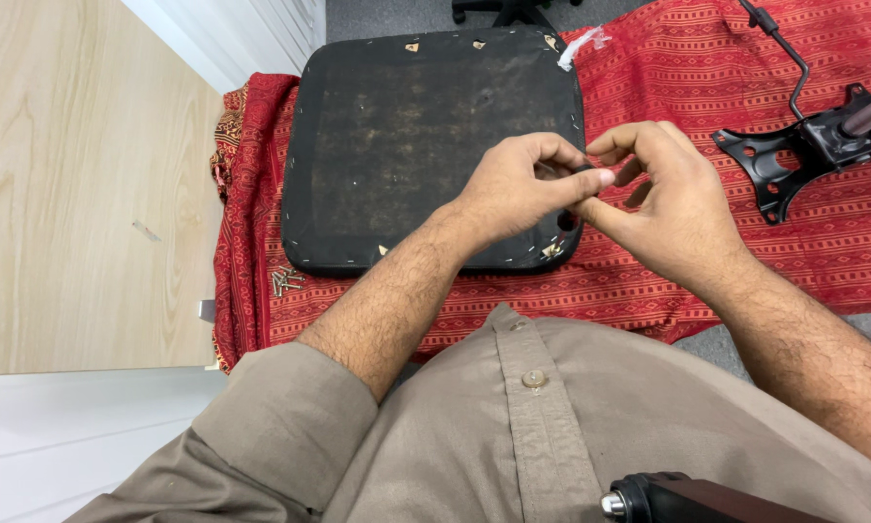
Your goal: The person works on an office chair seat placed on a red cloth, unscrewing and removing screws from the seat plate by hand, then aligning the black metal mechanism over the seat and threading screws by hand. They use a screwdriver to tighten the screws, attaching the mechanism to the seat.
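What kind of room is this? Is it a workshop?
More likely an office or a room at home, used for fixing a chair. A black chair seat lies upside down on a red patterned cloth, with a metal chair bracket and loose screws nearby.

Bright, even indoor light, soft shadows and sharp focus, with perhaps slight wide-angle stretch at the edges.

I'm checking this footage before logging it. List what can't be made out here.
Head view only:
- Small part pinched between left hand and right hand: fingers hide it.
- Screws on red cloth: too small to count.
- Black metal bracket: cut by right edge.
- Black object: cut by bottom edge.
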